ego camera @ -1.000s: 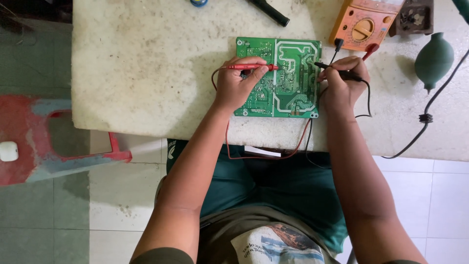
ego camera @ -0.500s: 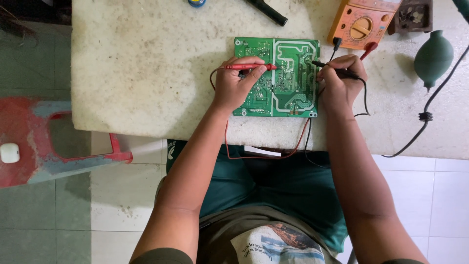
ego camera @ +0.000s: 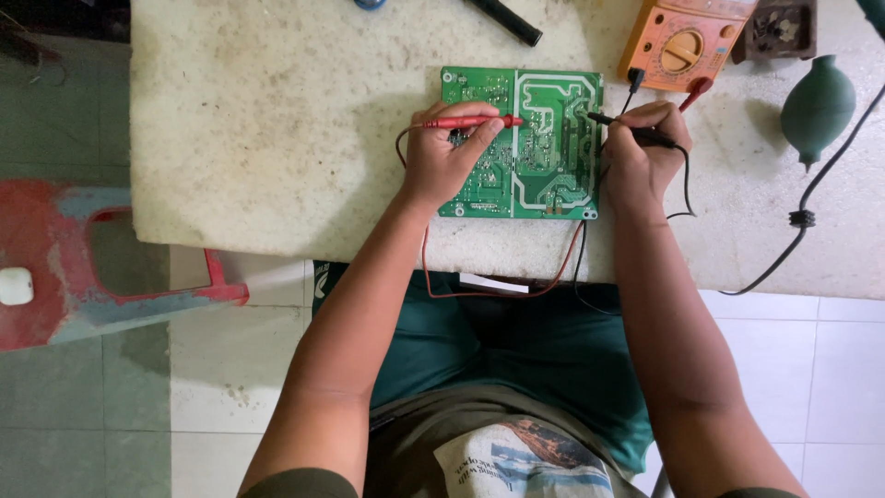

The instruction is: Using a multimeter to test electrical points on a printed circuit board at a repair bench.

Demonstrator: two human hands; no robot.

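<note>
Green circuit board [ego camera: 544, 148] lies flat, solder side up, on the pale worktable [ego camera: 277, 138], near its front edge, roughly centre-right.

L hand [ego camera: 444, 164] rests on the board's left part, fingers closed round a red probe [ego camera: 470, 122]; the probe lies almost level, tip pointing right onto the board's middle. R hand [ego camera: 638, 157] sits at the board's right edge, closed on a black probe [ego camera: 619, 124], tip pointing left onto the board. Red and black leads loop down over the table's near edge, then run back up to the orange multimeter [ego camera: 680, 46] at far right, just beyond the R hand.

Handling, as a judgement: board looks light, stiff and thin, w/ sharp solder points and fragile traces — best taken by its bare edges, not the face. Probes are slim, rigid, light; held pen-style on the plastic barrel, away from the metal tip. Leads are soft and can snag.

Also about: green rubber blower [ego camera: 817, 109] far right, black cable [ego camera: 811, 198] beside it, dark tool handle [ego camera: 505, 18] at the far edge, red stool [ego camera: 101, 277] on the floor at left.
</note>
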